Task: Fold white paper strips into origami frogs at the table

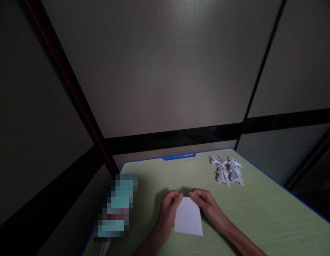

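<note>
A white sheet of paper (188,217) is held up between my two hands, just above the green tabletop. My left hand (170,206) pinches its far left corner, thumb on top and fingers curled beneath. At the far right corner, my right hand (203,201) grips the paper the same way. The sheet tapers towards its far edge and looks flat, with no crease that I can make out. To the right, beyond my right hand, several folded white paper figures (228,170) stand grouped in rows.
The light green table (260,213) has a blue edge and a blue handle-like recess (179,156) at its far side. A pixelated turquoise object (118,206) lies at the left edge, a pale cord (104,248) below it. Behind the table rise grey panels (170,71) with dark strips.
</note>
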Demonstrator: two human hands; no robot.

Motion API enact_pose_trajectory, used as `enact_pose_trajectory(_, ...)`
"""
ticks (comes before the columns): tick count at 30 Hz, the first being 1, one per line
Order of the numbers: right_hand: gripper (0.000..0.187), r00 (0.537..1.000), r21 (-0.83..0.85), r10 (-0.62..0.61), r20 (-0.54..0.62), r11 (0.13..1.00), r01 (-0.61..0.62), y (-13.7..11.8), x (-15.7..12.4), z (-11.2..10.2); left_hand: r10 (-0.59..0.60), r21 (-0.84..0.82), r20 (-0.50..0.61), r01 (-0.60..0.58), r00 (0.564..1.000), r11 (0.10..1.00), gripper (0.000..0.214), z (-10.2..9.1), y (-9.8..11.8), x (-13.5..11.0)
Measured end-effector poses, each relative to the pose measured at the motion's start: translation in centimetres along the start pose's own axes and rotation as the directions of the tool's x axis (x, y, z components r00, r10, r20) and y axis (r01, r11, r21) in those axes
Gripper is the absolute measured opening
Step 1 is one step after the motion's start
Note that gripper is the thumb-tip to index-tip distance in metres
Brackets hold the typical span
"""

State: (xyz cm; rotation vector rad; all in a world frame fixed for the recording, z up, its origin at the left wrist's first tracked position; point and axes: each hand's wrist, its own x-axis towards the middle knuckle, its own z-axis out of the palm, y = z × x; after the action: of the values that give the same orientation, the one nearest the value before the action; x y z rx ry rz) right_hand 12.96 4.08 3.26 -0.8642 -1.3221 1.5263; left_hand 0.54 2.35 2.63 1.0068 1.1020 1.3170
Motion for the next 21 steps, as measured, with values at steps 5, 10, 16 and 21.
enact_pose_trajectory(5, 0.031, 0.987, -0.205, -0.001, 0.163, 0.978, 0.035, 0.0, -0.5, 0.0, 0.101, 0.207, 0.023, -0.104, 0.995, 0.973, 0.03, 0.2, -0.3, 0.0)
enact_pose_trajectory(10, 0.032, 0.974, -0.245, -0.017, 0.226, 0.967, 0.073, 0.0, -0.5, -0.2, 0.147, 0.276, 0.042, -0.153, 0.988, 0.949, 0.027, 0.4, -0.1, -0.4)
enact_pose_trajectory(16, 0.025, 0.969, -0.328, -0.02, 0.245, 0.939, 0.102, -1.2, -0.4, -0.7, 0.232, 0.35, -0.049, -0.201, 0.972, 0.915, 0.028, 0.1, 0.3, -0.6)
enact_pose_trajectory(21, 0.02, 0.97, -0.358, -0.02, 0.244, 0.927, 0.109, -1.3, -0.2, -1.4, 0.275, 0.366, -0.132, -0.211, 0.952, 0.906, 0.03, -0.2, 0.1, -0.6)
